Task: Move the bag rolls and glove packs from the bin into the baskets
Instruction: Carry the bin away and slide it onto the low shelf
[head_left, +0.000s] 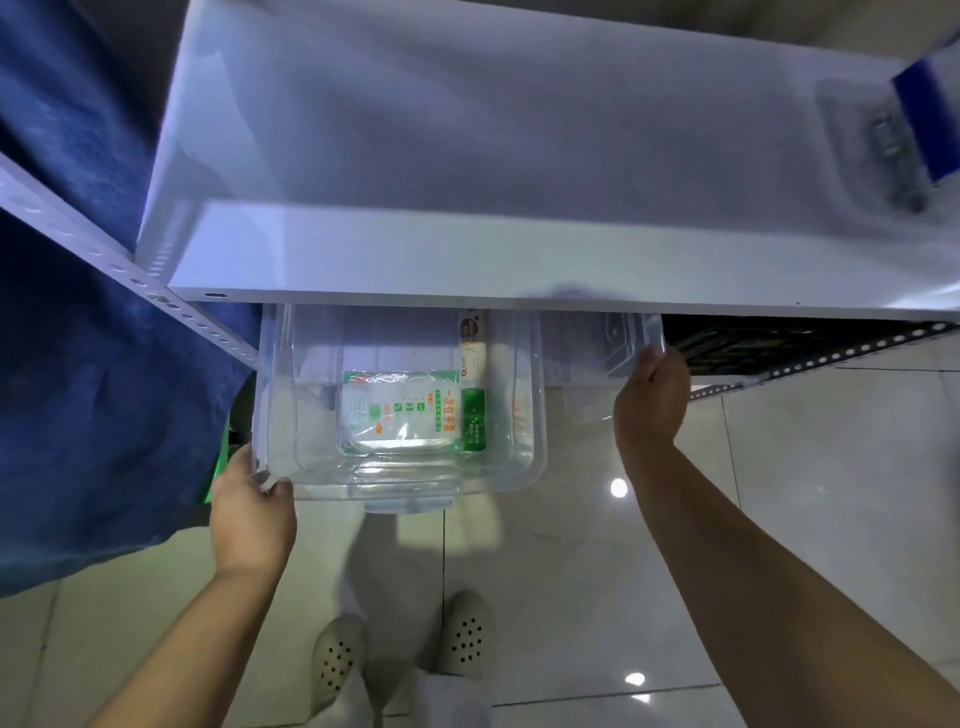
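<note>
A clear plastic bin (537, 447) sticks out from under a white shelf, held off the floor. My left hand (249, 514) grips its near left corner. My right hand (652, 400) grips the rim on its right side. Inside lies a flat glove pack (397, 410) with green and white print, and beside it on the right a narrow green and white bag roll (472, 395) whose far end is hidden under the shelf. No baskets can be made out clearly.
The white shelf board (519, 260) overhangs the bin, on perforated metal uprights (104, 260). A blue cloth (93, 389) hangs at the left. A dark crate (753, 343) sits under the shelf to the right. A blue and white item (924, 130) lies on the shelf's far right. Glossy tiles and my shoes (405, 649) are below.
</note>
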